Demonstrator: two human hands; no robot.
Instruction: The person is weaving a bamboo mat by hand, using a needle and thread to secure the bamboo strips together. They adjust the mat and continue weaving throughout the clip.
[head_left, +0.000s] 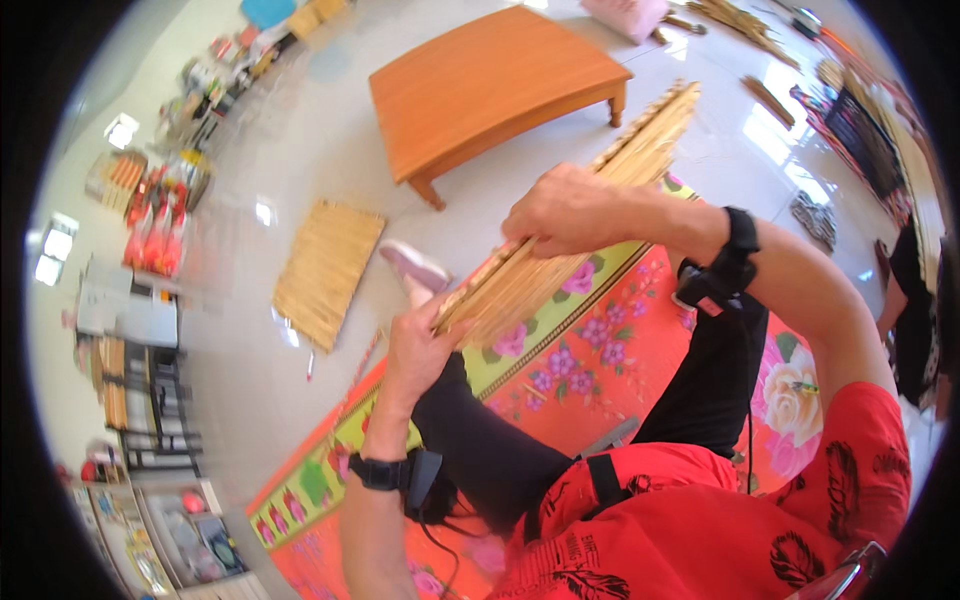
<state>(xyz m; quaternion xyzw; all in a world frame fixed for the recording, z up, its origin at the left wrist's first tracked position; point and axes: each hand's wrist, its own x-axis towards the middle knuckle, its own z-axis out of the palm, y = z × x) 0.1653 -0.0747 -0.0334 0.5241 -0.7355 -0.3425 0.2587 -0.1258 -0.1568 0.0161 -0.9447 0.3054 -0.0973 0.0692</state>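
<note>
A long straw-coloured panel of thin slats or stalks (645,155) is held up in front of me, tilted from lower left to upper right. My left hand (415,345) grips its near left end, with the thumb along the edge. Near the middle of its upper edge, my right hand (565,212) is closed over it, most fingertips hidden from view. Whether the panel is bamboo, reed or straw I cannot tell. A similar flat slatted panel (328,265) lies on the floor to the left, apart from both hands.
An orange-brown low wooden table (490,85) stands ahead. Beneath me spreads a red floral mat (590,370). A pink cushion (628,15) and loose stalk bundles (767,101) lie at the far right. Goods and shelves (160,545) line the left. A pen (310,366) lies on the floor.
</note>
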